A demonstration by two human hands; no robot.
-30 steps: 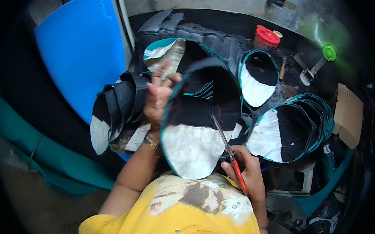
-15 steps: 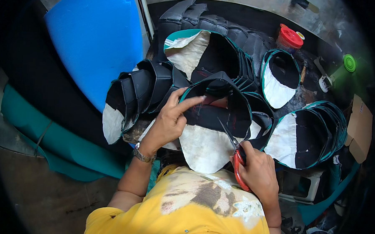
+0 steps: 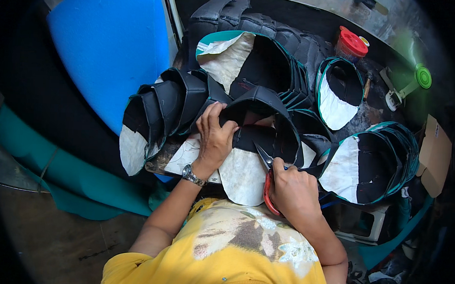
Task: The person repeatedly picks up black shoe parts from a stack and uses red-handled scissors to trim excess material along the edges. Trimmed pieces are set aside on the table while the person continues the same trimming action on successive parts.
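- The left hand (image 3: 215, 136) lies flat on the black curved shoe upper with the pale lining (image 3: 258, 138). Its fingers are spread and pressed onto the top left of the arched rim, pinning the piece to the dark tabletop (image 3: 344, 25).
- The right hand (image 3: 294, 188) is wrapped around the red-handled scissors (image 3: 267, 182), its fingers curled tight about the handle loops. The steel blades point up and to the left, their tips at the lower inner edge of the same upper.
- So the piece sits straight ahead of the person, between both hands: the left hand is on it, and the right hand is just below it to the right. The scissors' long axis runs diagonally from the right hand into the opening of the upper.
- The upper looks like stiff, matt black leather or synthetic, bent into an open hoop, with an off-white, slightly stained fabric-like lining spreading flat toward the person.
- Around it lie stacks of similar black uppers, some teal-edged: a nested row at the left (image 3: 157, 113), a larger pile behind (image 3: 251, 51) and another stack at the right (image 3: 374, 163).
- A red-lidded jar (image 3: 351, 45) stands at the far side, and a blue foam sheet (image 3: 109, 50) leans at the left.
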